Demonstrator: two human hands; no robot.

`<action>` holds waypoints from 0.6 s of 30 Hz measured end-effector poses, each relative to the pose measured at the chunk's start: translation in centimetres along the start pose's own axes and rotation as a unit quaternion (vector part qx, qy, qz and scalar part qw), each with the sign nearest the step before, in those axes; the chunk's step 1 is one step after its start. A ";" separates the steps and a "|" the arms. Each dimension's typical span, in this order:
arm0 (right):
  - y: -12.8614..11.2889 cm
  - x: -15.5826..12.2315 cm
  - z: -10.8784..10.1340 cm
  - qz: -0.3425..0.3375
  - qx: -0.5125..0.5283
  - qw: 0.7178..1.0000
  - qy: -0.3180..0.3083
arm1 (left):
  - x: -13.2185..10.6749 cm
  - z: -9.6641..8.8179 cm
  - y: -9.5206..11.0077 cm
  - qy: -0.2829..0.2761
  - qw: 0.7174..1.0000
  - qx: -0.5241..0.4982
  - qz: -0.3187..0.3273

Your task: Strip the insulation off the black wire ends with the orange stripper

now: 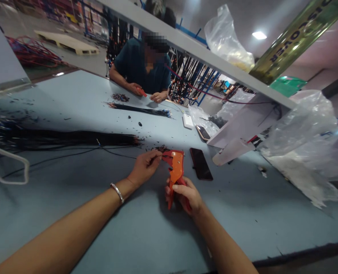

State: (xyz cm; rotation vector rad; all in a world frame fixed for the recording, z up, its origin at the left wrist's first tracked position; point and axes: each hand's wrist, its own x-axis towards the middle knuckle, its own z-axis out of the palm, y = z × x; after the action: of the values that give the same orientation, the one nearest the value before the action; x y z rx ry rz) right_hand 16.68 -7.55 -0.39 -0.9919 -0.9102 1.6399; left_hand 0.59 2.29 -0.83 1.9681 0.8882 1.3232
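My right hand (187, 195) is wrapped around the handles of an orange wire stripper (174, 171), held upright over the blue table (106, 228). My left hand (144, 166), with a silver bracelet on the wrist, pinches a thin black wire (111, 153) and holds its end at the stripper's jaws. A long bundle of black wires (72, 137) lies across the table to the left. A small pile of stripped bits (161, 148) sits just beyond the tool.
A dark phone (201, 163) lies right of the stripper; another phone (203, 132) and a white box (187, 120) lie farther back. Across the table a person in a dark shirt (142, 64) works with a red tool. Clear plastic bags (305, 140) fill the right side under a shelf.
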 end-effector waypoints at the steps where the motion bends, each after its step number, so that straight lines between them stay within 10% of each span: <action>1: -0.1 0.0 0.0 -0.001 -0.001 1.000 -0.002 | 0.0 0.0 0.0 -0.003 1.000 0.000 -0.004; 18: -0.3 -0.1 -0.3 -0.005 0.013 0.999 -0.040 | -0.2 -0.3 0.7 0.007 1.000 -0.014 0.007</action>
State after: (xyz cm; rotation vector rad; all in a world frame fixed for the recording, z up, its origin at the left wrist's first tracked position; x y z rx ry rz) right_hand 17.10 -7.52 -0.21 -0.9084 -0.9429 1.6881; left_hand 0.41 1.77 -0.26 1.9496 0.8587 1.3517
